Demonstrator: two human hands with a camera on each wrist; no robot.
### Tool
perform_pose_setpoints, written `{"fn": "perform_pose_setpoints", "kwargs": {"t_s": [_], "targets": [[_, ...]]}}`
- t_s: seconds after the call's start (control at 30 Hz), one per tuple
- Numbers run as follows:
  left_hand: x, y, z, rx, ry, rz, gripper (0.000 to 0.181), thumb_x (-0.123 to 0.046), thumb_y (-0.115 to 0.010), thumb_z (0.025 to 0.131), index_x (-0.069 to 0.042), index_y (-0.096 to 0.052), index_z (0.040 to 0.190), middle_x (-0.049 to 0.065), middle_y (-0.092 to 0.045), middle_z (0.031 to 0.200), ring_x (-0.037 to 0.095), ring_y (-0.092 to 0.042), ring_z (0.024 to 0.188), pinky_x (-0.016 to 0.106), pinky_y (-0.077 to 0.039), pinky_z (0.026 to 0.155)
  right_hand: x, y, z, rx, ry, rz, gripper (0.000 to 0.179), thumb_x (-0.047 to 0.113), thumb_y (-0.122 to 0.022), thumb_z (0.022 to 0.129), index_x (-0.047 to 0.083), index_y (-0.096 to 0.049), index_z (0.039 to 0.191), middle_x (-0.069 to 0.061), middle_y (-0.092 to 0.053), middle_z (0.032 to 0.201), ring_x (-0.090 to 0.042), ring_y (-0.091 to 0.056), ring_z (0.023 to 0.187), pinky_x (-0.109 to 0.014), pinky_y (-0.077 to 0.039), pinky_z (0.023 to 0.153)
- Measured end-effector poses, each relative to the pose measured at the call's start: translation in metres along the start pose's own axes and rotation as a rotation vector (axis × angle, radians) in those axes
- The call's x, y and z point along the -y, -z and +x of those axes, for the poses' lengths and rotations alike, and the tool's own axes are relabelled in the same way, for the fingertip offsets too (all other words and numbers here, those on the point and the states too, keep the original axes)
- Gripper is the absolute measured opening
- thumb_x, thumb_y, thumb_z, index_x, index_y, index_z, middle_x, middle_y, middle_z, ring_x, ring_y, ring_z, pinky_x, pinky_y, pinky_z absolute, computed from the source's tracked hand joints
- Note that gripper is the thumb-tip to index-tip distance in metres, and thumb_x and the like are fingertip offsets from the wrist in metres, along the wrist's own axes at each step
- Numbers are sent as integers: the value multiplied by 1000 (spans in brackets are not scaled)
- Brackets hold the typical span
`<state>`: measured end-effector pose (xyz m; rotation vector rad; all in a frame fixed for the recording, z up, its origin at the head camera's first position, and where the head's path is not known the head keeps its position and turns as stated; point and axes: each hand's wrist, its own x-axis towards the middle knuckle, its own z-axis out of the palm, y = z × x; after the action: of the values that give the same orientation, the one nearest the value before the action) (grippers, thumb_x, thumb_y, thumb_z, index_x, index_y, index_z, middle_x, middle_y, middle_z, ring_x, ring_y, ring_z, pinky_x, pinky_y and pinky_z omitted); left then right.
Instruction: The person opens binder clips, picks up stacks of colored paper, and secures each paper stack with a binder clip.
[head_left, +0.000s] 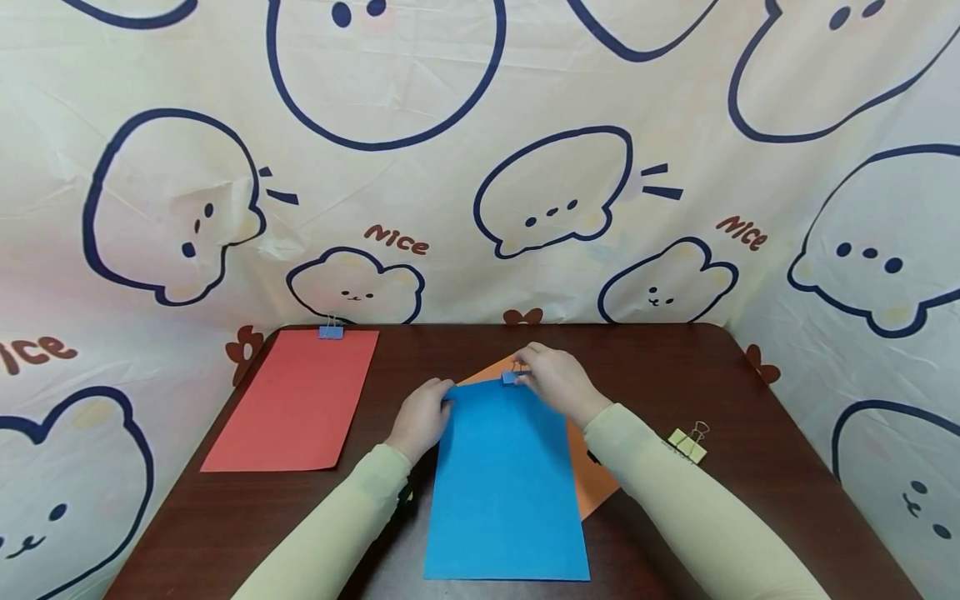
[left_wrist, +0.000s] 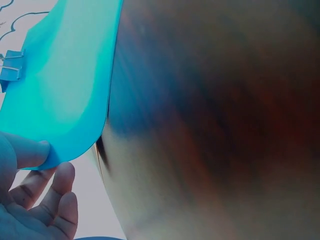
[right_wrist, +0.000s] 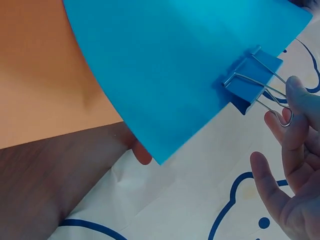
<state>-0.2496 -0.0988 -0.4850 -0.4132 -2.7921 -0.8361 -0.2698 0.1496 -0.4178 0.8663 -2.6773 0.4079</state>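
Held the blue sheet (head_left: 508,492) partly over the orange sheet (head_left: 596,481), pinching its far left corner with the left hand (head_left: 418,418); gripped its clip (right_wrist: 254,77) by the handles with the right hand (head_left: 561,385), other fingers spread apart.

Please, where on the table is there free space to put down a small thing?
On the table, bare patches lie between the red sheet and the left hand, and in the far right corner, behind the yellow clip. The middle is crowded: the blue sheet overlaps the orange sheet, and the right hand pinches a blue clip.
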Motion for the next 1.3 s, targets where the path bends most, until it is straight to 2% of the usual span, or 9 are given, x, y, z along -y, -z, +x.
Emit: {"fn": "perform_pose_setpoints", "kwargs": {"t_s": [0.37,0.73,0.87,0.93,1.13,1.23,1.3], "targets": [[0,1,-1,-5,-2,-22,23,-5,-66,100,-2,-70,122,10,-68,103,26,-67,96,43,-59,88,-2,-7,-2,43,-19,-11,32,22,-77,93,5,-70,119,-8,-71,111,-20,-74,93,-33,-61,83],[0,2,1,11,26,-23,26,-7,-66,100,-2,-69,125,12,-68,107,27,-67,99,44,-58,92,-4,-10,-3,87,15,-76,45,27,-79,92,4,-65,127,-10,-67,116,-20,-70,84,-33,-61,84],[1,2,0,19,37,-28,26,-7,-66,100,-1,-69,126,12,-69,108,28,-67,100,44,-58,93,-6,-11,-5,107,-14,-50,49,30,-80,91,6,-64,131,-10,-68,118,-22,-71,90,-36,-61,88],[1,3,0,24,40,-29,27,-7,-66,100,-1,-69,126,12,-69,109,28,-67,101,45,-58,93,-6,-11,-5,114,-33,-36,53,30,-80,91,8,-62,136,-12,-67,125,-25,-72,98,-41,-59,93],[3,2,-1,29,44,-30,28,-7,-65,100,-1,-68,128,13,-68,110,29,-67,103,45,-57,94,-5,-7,-10,145,-100,-7,77,35,-80,91,9,-45,155,-17,-56,147,-34,-64,125,-53,-52,105],[3,2,0,27,28,-15,27,-6,-65,100,-1,-68,127,13,-68,109,29,-67,101,45,-57,93,-3,-3,-15,167,-153,25,77,34,-79,92,8,-44,155,-18,-53,148,-35,-61,128,-54,-52,105],[4,2,0,24,21,-6,27,-5,-65,100,0,-68,126,14,-68,109,29,-67,101,45,-57,92,-1,0,-21,184,-182,34,69,32,-79,92,6,-50,150,-18,-54,143,-35,-62,123,-52,-54,101]]}}
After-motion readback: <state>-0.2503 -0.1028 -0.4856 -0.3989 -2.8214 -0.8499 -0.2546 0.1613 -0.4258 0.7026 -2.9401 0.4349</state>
